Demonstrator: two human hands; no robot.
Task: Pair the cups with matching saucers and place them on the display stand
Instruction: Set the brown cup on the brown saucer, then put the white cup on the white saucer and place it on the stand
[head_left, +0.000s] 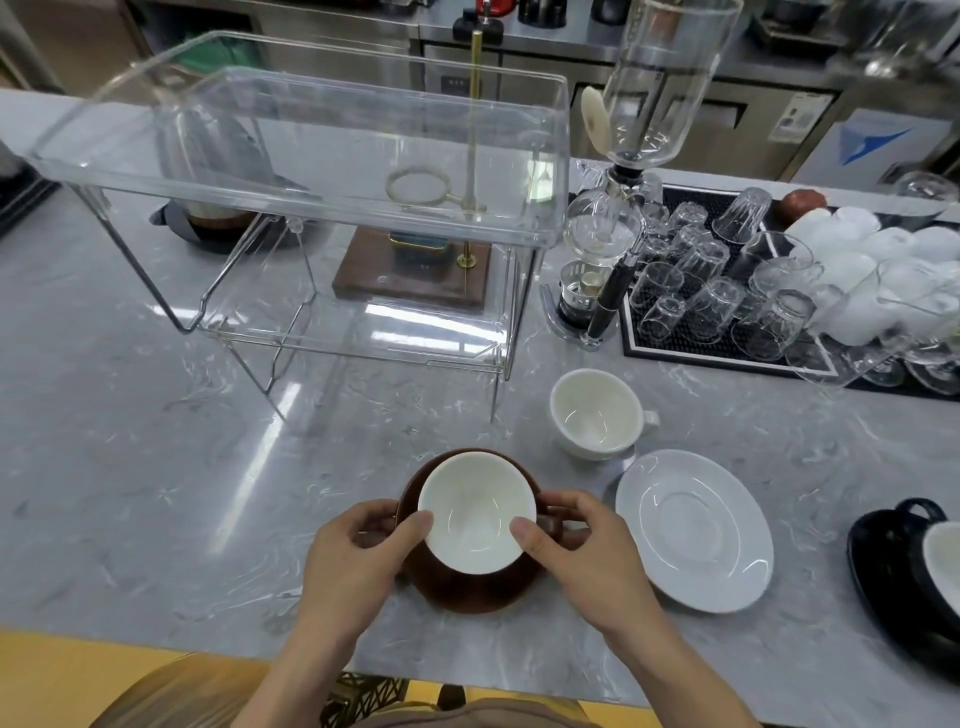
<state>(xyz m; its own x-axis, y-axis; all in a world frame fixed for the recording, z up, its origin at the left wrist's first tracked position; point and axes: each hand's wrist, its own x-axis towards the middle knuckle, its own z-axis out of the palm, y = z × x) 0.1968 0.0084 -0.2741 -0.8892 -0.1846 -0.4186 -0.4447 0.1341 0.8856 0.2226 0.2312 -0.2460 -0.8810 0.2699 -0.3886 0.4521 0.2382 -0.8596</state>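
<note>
A brown cup (475, 512) with a white inside sits on a brown saucer (467, 590) near the counter's front edge. My left hand (358, 556) grips the pair from the left, thumb on the cup's rim. My right hand (576, 551) grips it from the right, thumb on the rim too. A white cup (597, 413) stands alone to the upper right, next to an empty white saucer (693, 527). At the far right edge a black cup (935, 551) rests on a black saucer (883, 577). The clear two-tier display stand (311, 208) rises behind, both shelves bare.
A grey marble counter (156, 493) carries everything. A siphon coffee maker (618, 223) stands right of the stand. A black mat (691, 332) with several upturned glasses and white cups lies at the back right. A brass pour-over stand on a wooden base (415, 275) shows behind the display stand.
</note>
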